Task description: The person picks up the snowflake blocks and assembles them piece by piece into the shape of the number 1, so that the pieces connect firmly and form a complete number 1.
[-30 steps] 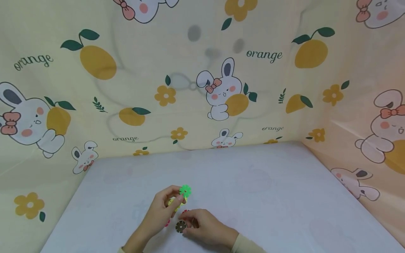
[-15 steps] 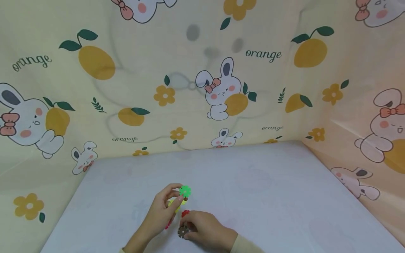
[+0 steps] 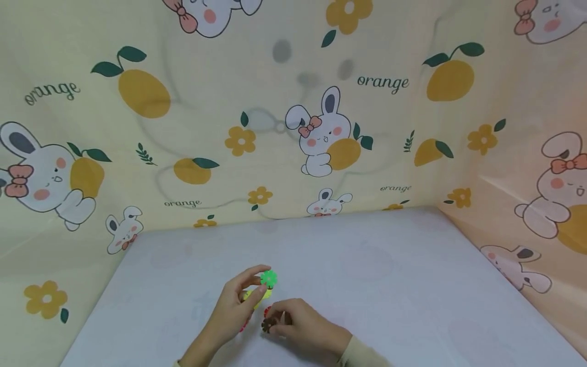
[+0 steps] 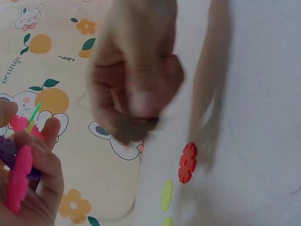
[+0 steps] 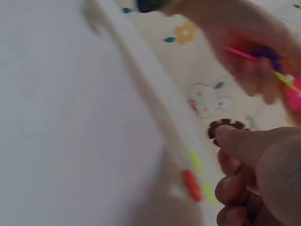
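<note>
Low in the head view, toward 6 o'clock, the left hand (image 3: pixel 234 303) curls its fingers round a cluster of interlocked flower discs (image 4: pixel 21 165) above a white table (image 3: pixel 412 285). The cluster includes a pink disc (image 4: pixel 16 190), a purple disc (image 4: pixel 7 153) and a green disc (image 3: pixel 269 278) — the last beside the thumb tip. The right hand (image 3: pixel 304 323), between 3 and 4 o'clock from the left, pinches a brown notched disc (image 5: pixel 226 121) between thumb and fingers; the piece is at 6 o'clock from the green one, apart from the cluster. In the left wrist view, a red flower disc (image 4: pixel 187 162) lies on the table, at 3 o'clock from the cluster; a yellow disc (image 4: pixel 167 194) rests near it at 7 o'clock — a second yellow piece (image 4: pixel 168 221) is cut off by the frame. At 12 o'clock, behind the table, hangs a cloth printed with rabbits and oranges (image 3: pixel 197 122).
</note>
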The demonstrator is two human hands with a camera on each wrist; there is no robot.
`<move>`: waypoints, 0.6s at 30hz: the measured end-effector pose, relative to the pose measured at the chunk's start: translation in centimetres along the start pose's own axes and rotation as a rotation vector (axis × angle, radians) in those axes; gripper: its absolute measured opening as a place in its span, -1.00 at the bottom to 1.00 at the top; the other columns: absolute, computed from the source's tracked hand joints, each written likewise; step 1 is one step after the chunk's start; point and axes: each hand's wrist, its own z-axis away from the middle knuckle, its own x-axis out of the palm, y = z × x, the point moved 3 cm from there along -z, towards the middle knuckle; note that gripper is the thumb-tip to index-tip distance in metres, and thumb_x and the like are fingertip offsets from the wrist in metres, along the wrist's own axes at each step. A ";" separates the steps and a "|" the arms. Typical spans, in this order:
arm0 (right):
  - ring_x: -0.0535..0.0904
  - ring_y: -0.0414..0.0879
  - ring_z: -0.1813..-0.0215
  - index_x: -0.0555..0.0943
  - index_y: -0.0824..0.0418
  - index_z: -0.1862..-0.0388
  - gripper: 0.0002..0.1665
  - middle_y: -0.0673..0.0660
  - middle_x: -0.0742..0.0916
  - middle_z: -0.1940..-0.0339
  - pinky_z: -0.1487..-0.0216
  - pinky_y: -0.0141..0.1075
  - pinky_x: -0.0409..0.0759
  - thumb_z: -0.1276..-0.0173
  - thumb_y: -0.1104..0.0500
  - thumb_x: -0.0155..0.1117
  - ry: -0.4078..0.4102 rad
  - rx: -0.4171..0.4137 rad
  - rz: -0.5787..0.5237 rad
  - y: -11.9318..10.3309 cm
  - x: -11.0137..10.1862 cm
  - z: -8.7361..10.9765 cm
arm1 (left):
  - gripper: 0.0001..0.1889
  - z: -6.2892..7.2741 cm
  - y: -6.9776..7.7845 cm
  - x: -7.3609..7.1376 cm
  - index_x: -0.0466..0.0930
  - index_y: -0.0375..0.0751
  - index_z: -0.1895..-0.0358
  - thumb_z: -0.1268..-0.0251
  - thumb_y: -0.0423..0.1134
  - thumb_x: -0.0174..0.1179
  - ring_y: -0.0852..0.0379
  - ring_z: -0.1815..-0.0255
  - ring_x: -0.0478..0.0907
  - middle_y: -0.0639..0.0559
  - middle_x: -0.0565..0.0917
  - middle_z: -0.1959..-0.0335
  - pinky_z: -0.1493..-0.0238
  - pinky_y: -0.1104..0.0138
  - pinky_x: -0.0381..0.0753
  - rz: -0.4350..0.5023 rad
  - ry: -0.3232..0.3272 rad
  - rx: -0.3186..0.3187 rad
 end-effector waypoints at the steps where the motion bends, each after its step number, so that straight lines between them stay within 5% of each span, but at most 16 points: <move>1: 0.50 -0.45 0.42 0.72 0.11 0.14 -0.87 -0.03 0.81 0.23 0.34 -0.52 0.55 -0.40 0.26 0.31 0.021 -0.005 -0.017 -0.1 -0.5 -0.1 | -0.62 0.0 0.0 0.0 0.49 0.01 -0.33 -0.52 -0.18 0.14 0.38 0.83 0.24 -0.33 0.62 -0.04 0.79 0.53 0.25 0.001 -0.006 0.000; 9: 0.42 -0.36 0.50 0.60 0.44 -0.06 -0.69 0.53 0.65 0.15 0.45 -0.49 0.48 -0.62 0.27 -0.02 0.149 -0.044 -0.236 -0.6 -4.2 -0.1 | -0.61 -0.1 0.0 0.1 0.51 -0.02 -0.33 -0.51 -0.14 0.16 0.33 0.81 0.23 -0.32 0.62 -0.10 0.76 0.54 0.23 -0.011 -0.003 -0.016; 18: 0.44 -0.34 0.50 0.62 0.30 -0.08 -0.75 0.47 0.68 0.22 0.46 -0.45 0.50 -0.59 0.24 0.06 0.254 -0.048 -0.268 -1.5 -5.5 0.2 | -0.61 0.0 0.2 0.1 0.51 -0.05 -0.33 -0.50 -0.17 0.17 0.31 0.82 0.24 -0.29 0.68 -0.06 0.75 0.54 0.24 -0.011 0.002 -0.021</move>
